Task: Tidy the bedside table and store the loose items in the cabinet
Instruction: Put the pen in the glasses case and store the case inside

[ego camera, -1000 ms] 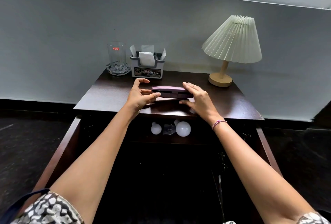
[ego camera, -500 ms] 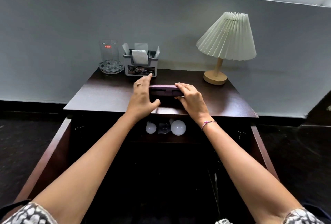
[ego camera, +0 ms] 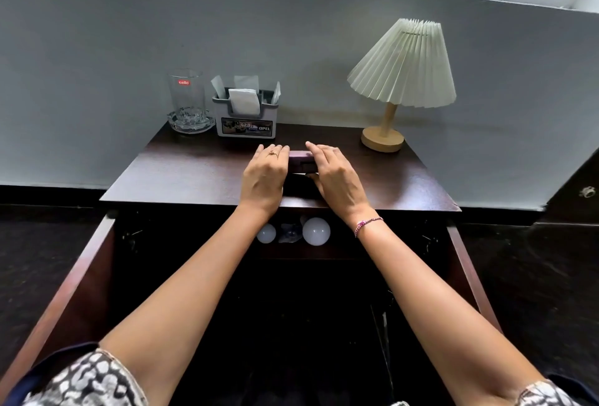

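A flat purple case [ego camera: 302, 160] lies in the middle of the dark wooden bedside table [ego camera: 191, 169]. My left hand [ego camera: 265, 175] covers its left end and my right hand [ego camera: 335, 175] covers its right end, both gripping it; only a short middle strip shows. Below the tabletop the cabinet [ego camera: 324, 308] stands open, and two white light bulbs [ego camera: 316, 231] with a small dark item between them rest on its shelf.
At the back left of the table stands a clear glass [ego camera: 187, 94] in a glass ashtray, next to a grey holder [ego camera: 245, 113] with white packets. A pleated lamp [ego camera: 403, 65] stands back right. Open cabinet doors [ego camera: 74, 292] flank my arms.
Both hands have closed in over the purple case from its ends, and it has shifted a little farther back on the table. The camera view has tilted slightly.
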Tool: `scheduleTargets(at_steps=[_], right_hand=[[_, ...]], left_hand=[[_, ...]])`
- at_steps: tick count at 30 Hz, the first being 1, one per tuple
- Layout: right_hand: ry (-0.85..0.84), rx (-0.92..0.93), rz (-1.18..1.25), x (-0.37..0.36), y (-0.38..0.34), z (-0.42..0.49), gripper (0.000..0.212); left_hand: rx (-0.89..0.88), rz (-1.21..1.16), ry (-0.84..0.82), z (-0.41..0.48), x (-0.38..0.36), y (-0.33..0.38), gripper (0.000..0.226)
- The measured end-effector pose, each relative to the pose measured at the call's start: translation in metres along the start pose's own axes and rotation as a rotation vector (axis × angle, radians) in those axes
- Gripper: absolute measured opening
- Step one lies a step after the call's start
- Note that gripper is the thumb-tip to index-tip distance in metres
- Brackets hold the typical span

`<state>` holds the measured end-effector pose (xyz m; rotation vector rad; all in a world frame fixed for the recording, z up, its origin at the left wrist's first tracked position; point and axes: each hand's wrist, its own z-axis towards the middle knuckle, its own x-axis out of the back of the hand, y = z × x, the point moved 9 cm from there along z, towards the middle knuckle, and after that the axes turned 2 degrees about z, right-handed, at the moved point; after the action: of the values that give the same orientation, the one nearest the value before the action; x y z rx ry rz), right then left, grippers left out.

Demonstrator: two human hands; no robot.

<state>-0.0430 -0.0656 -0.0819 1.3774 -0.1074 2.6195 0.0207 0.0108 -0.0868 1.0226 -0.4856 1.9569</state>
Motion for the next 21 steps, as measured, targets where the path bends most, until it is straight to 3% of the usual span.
scheduleTargets(at_steps=[6,21], right_hand=[[-0.131,-0.012,-0.189,-0.017,-0.004,0.008,0.055],[-0.146,0.007,-0.091,-0.021,-0.006,0.01,0.063]], left_hand=[[-0.024,0.092,0.038,-0.003,0.012,0.008,0.043],[-0.072,0.258,0.035,-0.005,0.018,0.017,0.035]])
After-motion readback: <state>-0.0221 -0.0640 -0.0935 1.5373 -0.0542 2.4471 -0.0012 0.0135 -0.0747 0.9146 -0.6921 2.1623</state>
